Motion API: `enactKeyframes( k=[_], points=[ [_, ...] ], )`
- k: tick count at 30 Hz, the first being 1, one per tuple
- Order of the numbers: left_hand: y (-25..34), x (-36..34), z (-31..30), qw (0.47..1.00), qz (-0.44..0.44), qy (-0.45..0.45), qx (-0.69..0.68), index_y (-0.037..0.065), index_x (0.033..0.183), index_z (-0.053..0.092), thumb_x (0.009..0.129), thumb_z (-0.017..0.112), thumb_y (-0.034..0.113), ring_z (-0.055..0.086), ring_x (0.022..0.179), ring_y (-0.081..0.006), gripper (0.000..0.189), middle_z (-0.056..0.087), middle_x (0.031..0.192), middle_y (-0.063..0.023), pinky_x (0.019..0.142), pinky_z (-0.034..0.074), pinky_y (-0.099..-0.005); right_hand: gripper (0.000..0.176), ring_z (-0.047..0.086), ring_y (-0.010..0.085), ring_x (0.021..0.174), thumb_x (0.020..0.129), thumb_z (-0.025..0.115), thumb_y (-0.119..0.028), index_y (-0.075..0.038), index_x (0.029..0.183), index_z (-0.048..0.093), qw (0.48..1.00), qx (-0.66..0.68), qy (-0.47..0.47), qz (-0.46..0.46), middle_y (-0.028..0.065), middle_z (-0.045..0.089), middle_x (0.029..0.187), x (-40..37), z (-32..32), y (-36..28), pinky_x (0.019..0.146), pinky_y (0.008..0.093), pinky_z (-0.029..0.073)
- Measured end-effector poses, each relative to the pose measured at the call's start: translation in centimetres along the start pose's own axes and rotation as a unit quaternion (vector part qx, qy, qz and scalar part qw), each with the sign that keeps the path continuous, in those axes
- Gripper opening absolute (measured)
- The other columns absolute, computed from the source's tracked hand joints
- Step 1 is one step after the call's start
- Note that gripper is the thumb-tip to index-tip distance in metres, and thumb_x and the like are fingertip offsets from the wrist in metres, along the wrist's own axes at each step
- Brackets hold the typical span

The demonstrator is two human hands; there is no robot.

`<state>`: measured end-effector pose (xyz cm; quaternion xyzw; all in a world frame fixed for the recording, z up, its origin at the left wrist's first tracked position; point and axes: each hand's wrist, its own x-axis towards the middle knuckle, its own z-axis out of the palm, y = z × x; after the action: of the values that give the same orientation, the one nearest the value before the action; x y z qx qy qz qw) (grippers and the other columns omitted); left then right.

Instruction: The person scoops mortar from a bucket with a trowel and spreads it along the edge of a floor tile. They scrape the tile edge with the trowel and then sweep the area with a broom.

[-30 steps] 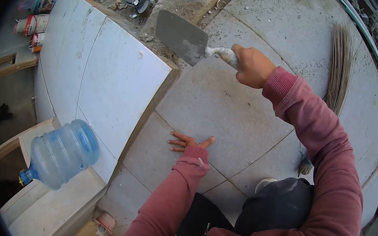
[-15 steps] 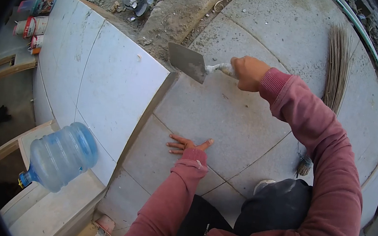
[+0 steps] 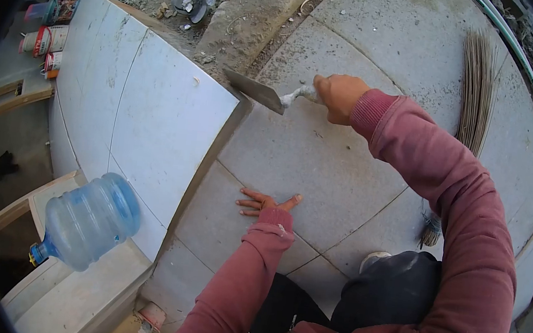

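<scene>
My right hand (image 3: 340, 98) is wrapped round the handle of a trowel (image 3: 255, 91). The flat grey blade points left and is tilted, its edge close to the corner of the white tiled ledge (image 3: 161, 116). Dried mortar coats the trowel's neck. Lower down, my left hand (image 3: 267, 203) lies with fingers spread on the grey floor tiles (image 3: 306, 164), holding nothing. Crumbs of mortar and grit are scattered over the tiles beyond the trowel.
A stick broom (image 3: 476, 91) lies on the tiles at the right. On the ledge at lower left rests a blue water jug (image 3: 88, 220). Several tubs, one a white bucket (image 3: 44, 40), stand at far left. Rubble (image 3: 191, 19) and a broken concrete edge (image 3: 256, 19) lie at the back.
My right hand has moved slightly left with the trowel, and the blade has turned more edge-on, closer to the ledge's corner. My left hand stays in place.
</scene>
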<state>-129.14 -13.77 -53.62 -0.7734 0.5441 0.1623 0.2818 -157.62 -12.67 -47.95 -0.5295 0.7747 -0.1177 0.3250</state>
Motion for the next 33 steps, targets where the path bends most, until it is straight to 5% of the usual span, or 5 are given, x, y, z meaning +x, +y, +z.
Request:
enactKeyframes(
  k=[6, 9, 18, 24, 33],
  points=[
    [-0.4, 0.6, 0.1, 1.0, 0.001, -0.002, 0.0, 0.016, 0.135, -0.017, 0.034, 0.083, 0.052, -0.01, 0.129, -0.0414, 0.146, -0.011, 0.14, -0.0234, 0.103, 0.009, -0.0546, 0.027, 0.059, 0.034, 0.079, 0.065, 0.056, -0.005, 0.001, 0.091, 0.053, 0.985, 0.159, 0.072, -0.002, 0.0193, 0.06, 0.079, -0.3, 0.0, 0.5, 0.068, 0.0404, 0.048],
    [-0.4, 0.5, 0.2, 1.0, 0.005, 0.0, 0.001, 0.016, 0.135, -0.017, 0.035, 0.082, 0.053, -0.01, 0.129, -0.0415, 0.146, -0.011, 0.14, -0.0233, 0.102, 0.009, -0.0553, 0.028, 0.058, 0.0372, 0.07, 0.06, 0.055, 0.0, 0.002, 0.088, 0.05, 0.998, 0.017, -0.033, -0.056, 0.0209, 0.058, 0.07, -0.1, 1.3, -1.2, 0.063, 0.0426, 0.046],
    [-0.1, 0.2, 0.1, 1.0, 0.007, -0.005, -0.014, 0.016, 0.135, -0.017, 0.035, 0.083, 0.051, -0.01, 0.128, -0.0419, 0.146, -0.012, 0.14, -0.0232, 0.102, 0.008, -0.0558, 0.022, 0.057, 0.0382, 0.068, 0.062, 0.053, -0.003, 0.001, 0.083, 0.05, 0.981, 0.127, 0.148, -0.004, 0.0224, 0.057, 0.069, -0.7, -2.0, -0.6, 0.062, 0.0436, 0.045],
    [0.2, 0.3, -0.3, 1.0, 0.0, -0.012, 0.0, 0.015, 0.135, -0.017, 0.036, 0.083, 0.05, -0.011, 0.129, -0.0411, 0.145, -0.012, 0.14, -0.0234, 0.102, 0.007, -0.0555, 0.025, 0.058, 0.0365, 0.075, 0.063, 0.055, -0.007, 0.001, 0.086, 0.052, 0.999, 0.025, -0.028, 0.006, 0.021, 0.059, 0.076, -0.7, 0.9, -1.8, 0.066, 0.0419, 0.047],
    [0.3, 0.0, -0.4, 1.0, -0.015, -0.015, -0.003, 0.015, 0.134, -0.018, 0.035, 0.084, 0.049, -0.01, 0.129, -0.0403, 0.146, -0.012, 0.14, -0.023, 0.103, 0.007, -0.0544, 0.023, 0.059, 0.0364, 0.076, 0.066, 0.054, -0.007, 0.001, 0.087, 0.052, 0.999, 0.022, 0.02, 0.03, 0.0199, 0.06, 0.078, -0.1, 1.3, -0.1, 0.066, 0.0418, 0.047]
  ],
)
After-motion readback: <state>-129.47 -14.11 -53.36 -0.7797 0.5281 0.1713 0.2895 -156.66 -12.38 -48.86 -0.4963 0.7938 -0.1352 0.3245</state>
